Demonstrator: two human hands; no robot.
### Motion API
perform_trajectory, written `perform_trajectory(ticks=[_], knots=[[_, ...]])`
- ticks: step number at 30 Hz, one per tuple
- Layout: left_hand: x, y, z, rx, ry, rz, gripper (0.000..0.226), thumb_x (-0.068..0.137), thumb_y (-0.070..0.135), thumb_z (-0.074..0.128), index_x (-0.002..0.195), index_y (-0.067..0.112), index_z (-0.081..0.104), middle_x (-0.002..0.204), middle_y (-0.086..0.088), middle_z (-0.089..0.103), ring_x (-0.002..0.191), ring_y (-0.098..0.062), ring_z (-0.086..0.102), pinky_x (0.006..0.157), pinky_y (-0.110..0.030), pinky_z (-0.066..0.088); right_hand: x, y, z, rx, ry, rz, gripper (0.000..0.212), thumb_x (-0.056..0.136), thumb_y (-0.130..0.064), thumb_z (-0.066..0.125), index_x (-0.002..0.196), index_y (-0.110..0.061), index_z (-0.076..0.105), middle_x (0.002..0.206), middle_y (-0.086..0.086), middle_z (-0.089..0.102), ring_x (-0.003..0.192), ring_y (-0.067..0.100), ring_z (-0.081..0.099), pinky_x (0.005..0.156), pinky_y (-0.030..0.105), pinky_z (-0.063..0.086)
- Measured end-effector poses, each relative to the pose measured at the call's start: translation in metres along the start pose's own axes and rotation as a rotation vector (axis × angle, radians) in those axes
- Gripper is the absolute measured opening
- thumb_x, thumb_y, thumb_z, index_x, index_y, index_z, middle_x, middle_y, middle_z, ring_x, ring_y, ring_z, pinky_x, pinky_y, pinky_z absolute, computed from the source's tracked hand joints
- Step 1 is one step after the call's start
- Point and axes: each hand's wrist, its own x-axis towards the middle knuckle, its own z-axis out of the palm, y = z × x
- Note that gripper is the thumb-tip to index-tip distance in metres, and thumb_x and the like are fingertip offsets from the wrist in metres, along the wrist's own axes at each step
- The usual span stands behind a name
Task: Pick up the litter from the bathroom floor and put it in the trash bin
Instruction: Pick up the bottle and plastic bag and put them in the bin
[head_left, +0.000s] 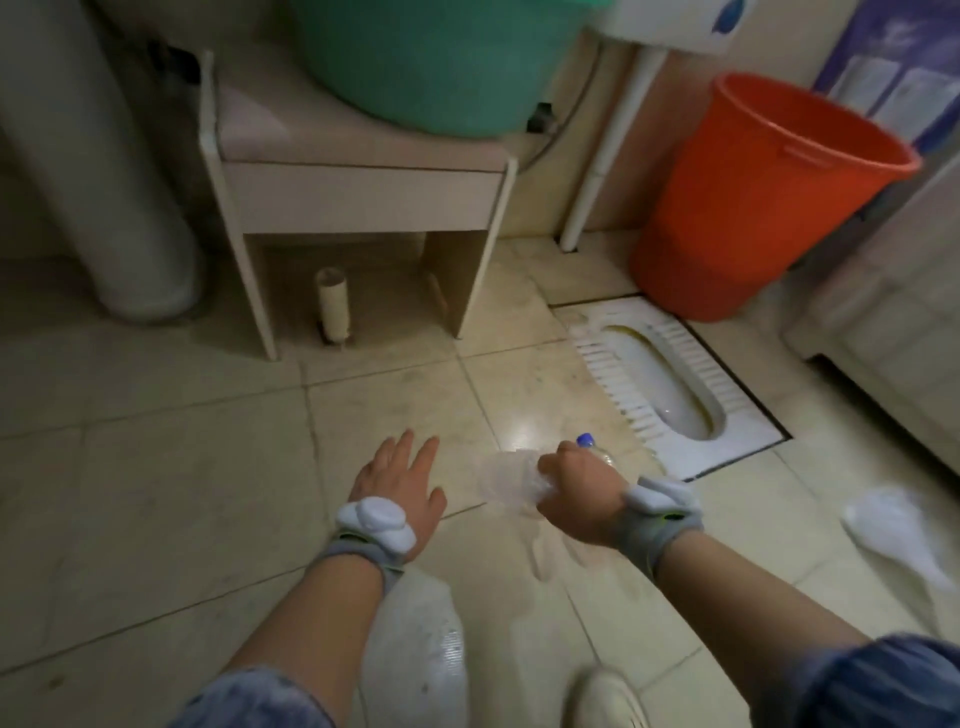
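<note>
My right hand (574, 488) is closed around a clear plastic bottle (506, 480) with a blue cap (585, 440), held low over the tiled floor near the squat toilet. The bottle's crumpled body sticks out to the left of my fist. My left hand (397, 486) hovers flat beside it, fingers spread, holding nothing. An orange bin (753, 208) stands at the back right, beyond the squat toilet. A white crumpled piece of litter (893, 535) lies on the floor at the right. A cardboard roll tube (335, 306) stands under the cabinet.
A squat toilet (670, 384) is set into the floor ahead right. A white cabinet (358, 208) holds a green basin (441, 57). A thick white pipe (119, 182) stands at the left. A wet white sheet (421, 649) lies under my left arm, and my shoe (608, 701) is below.
</note>
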Motion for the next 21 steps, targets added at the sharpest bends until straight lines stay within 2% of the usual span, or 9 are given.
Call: perform_trajectory(ticks=[2, 5, 9, 12, 14, 16, 18, 21], knots=[[0.013, 0.039, 0.008, 0.013, -0.026, 0.056, 0.065, 0.094, 0.041, 0.037, 0.151, 0.03, 0.007, 0.161, 0.0, 0.003, 0.147, -0.023, 0.008, 0.117, -0.035, 0.018, 0.002, 0.037, -0.001, -0.016, 0.029, 0.054, 0.018, 0.082, -0.023, 0.053, 0.094, -0.013, 0.061, 0.106, 0.008, 0.049, 0.107, 0.03, 0.05, 0.09, 0.037, 0.041], [0.045, 0.095, 0.039, 0.0, -0.115, 0.077, 0.063, 0.094, 0.035, 0.037, 0.15, 0.029, 0.009, 0.161, 0.0, 0.004, 0.147, -0.023, 0.008, 0.118, -0.036, 0.018, 0.013, 0.1, 0.011, 0.007, 0.067, 0.174, 0.017, 0.085, -0.02, 0.05, 0.098, -0.014, 0.059, 0.113, 0.009, 0.051, 0.105, 0.029, 0.05, 0.086, 0.037, 0.045], [0.073, 0.15, 0.089, -0.093, -0.196, 0.002, 0.062, 0.095, 0.034, 0.037, 0.151, 0.021, 0.011, 0.159, -0.005, 0.01, 0.145, -0.025, 0.015, 0.117, -0.036, 0.022, 0.024, 0.164, 0.019, -0.005, 0.218, 0.288, 0.009, 0.086, -0.011, 0.043, 0.091, -0.017, 0.047, 0.102, 0.008, 0.058, 0.093, 0.031, 0.06, 0.07, 0.031, 0.041], [0.094, 0.199, 0.135, -0.224, -0.262, -0.11, 0.064, 0.092, 0.04, 0.043, 0.146, 0.013, 0.021, 0.15, -0.012, 0.029, 0.136, -0.029, 0.03, 0.111, -0.039, 0.03, 0.034, 0.215, 0.027, -0.025, 0.305, 0.332, 0.017, 0.084, -0.004, 0.042, 0.08, -0.019, 0.035, 0.09, 0.006, 0.053, 0.081, 0.032, 0.059, 0.063, 0.032, 0.038], [0.104, 0.229, 0.163, -0.299, -0.311, -0.197, 0.078, 0.087, 0.05, 0.05, 0.146, 0.01, 0.019, 0.147, -0.013, 0.033, 0.134, -0.03, 0.032, 0.109, -0.04, 0.03, 0.038, 0.241, 0.037, -0.037, 0.319, 0.32, 0.021, 0.082, -0.002, 0.043, 0.078, -0.019, 0.031, 0.081, 0.003, 0.044, 0.077, 0.032, 0.057, 0.06, 0.033, 0.036], [0.112, 0.25, 0.185, -0.323, -0.311, -0.28, 0.101, 0.077, 0.062, 0.057, 0.148, 0.008, 0.01, 0.146, -0.013, 0.033, 0.134, -0.03, 0.031, 0.109, -0.038, 0.028, 0.042, 0.258, 0.046, -0.039, 0.308, 0.311, 0.021, 0.083, -0.003, 0.043, 0.078, -0.019, 0.032, 0.08, 0.0, 0.039, 0.077, 0.032, 0.056, 0.06, 0.033, 0.035], [0.121, 0.262, 0.204, -0.305, -0.282, -0.358, 0.117, 0.068, 0.069, 0.061, 0.149, 0.006, 0.005, 0.144, -0.014, 0.033, 0.133, -0.03, 0.031, 0.109, -0.037, 0.027, 0.048, 0.269, 0.055, -0.021, 0.291, 0.31, 0.017, 0.084, -0.005, 0.044, 0.081, -0.019, 0.035, 0.083, 0.001, 0.044, 0.077, 0.03, 0.055, 0.061, 0.033, 0.037], [0.137, 0.261, 0.224, -0.324, -0.266, -0.42, 0.121, 0.063, 0.067, 0.066, 0.149, 0.009, 0.003, 0.146, -0.014, 0.033, 0.133, -0.031, 0.035, 0.11, -0.039, 0.03, 0.063, 0.275, 0.065, -0.002, 0.274, 0.308, 0.012, 0.084, -0.006, 0.047, 0.09, -0.016, 0.045, 0.094, 0.005, 0.054, 0.079, 0.029, 0.057, 0.065, 0.036, 0.047]])
